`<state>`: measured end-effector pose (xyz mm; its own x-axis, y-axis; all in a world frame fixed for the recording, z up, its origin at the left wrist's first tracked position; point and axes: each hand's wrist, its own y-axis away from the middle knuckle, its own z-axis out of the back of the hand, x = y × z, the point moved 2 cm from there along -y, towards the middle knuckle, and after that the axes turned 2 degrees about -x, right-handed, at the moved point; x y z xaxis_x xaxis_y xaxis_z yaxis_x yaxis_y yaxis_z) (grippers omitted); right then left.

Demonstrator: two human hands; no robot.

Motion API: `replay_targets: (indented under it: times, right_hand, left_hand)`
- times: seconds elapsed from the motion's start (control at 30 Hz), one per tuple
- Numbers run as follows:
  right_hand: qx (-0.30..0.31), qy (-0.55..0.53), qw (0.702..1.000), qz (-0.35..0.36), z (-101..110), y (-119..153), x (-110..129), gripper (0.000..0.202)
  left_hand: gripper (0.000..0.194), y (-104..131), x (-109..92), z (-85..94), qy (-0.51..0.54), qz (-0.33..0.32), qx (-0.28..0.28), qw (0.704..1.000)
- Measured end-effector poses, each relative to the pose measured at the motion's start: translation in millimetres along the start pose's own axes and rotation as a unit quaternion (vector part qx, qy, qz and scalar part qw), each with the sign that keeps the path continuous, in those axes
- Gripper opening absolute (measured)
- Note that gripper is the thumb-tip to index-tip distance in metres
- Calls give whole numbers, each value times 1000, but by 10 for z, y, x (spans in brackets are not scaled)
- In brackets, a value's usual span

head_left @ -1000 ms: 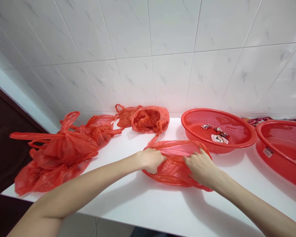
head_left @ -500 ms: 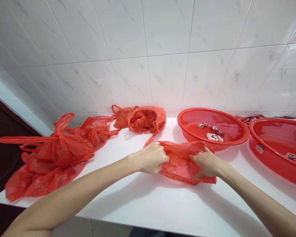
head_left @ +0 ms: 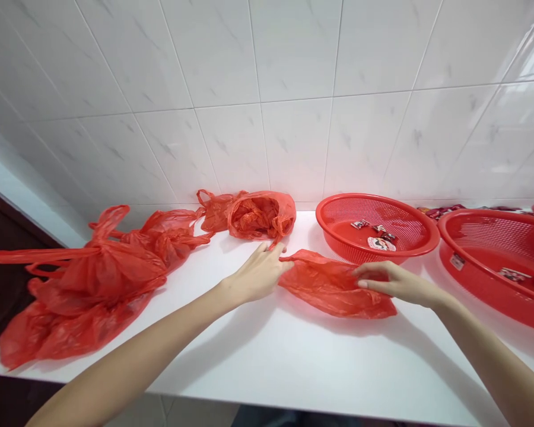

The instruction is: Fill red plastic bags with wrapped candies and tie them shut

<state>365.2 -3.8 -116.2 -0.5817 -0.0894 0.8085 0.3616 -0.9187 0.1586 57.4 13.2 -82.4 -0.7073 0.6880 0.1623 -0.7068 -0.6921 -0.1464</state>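
Observation:
A thin red plastic bag lies loosely spread over the white table in front of me. My left hand is at its left end, with the fingers closed on the edge there; the exact grip is partly hidden. At the bag's right side is my right hand, its fingers apart and slightly curved, close to or touching the upper edge. Just behind my left hand, another red bag lies on its side, its mouth full of crumpled red plastic.
Knotted red bags pile up at the table's left. A red mesh basket with several small wrapped packets stands right of centre, beside a second red basket. A tiled wall rises behind the white table.
My right hand has come out of the bag's mouth and its fingers have loosened. My left hand has shifted left and away from me, and the bag has flattened.

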Motion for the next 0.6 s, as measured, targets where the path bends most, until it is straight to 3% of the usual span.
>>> replay_targets:
  times: [0.13,0.2,0.3,0.43,0.5,0.6]
  right_hand:
    - [-124,-118,981,-89,53,13,-169,70]
    - [-140,-200,961,-129,42,-2,-229,73]
    - [-121,-288,933,-178,-17,-44,-249,83]
    - [-134,-298,918,-226,-103,-102,-171,93]
    - [-155,-288,915,-235,-131,-135,-118,87]
    - [-189,-302,906,-229,-149,-191,-66,70]
  left_hand:
    - [28,-134,-53,-42,96,54,31,993]
    - [22,-196,-71,-67,157,70,47,984]
    - [44,-255,-96,-120,240,91,75,964]
    - [75,-290,-153,-197,265,75,92,957]
    - [77,-307,-192,-233,243,73,80,964]
    - [65,-348,-260,-282,212,97,31,972]
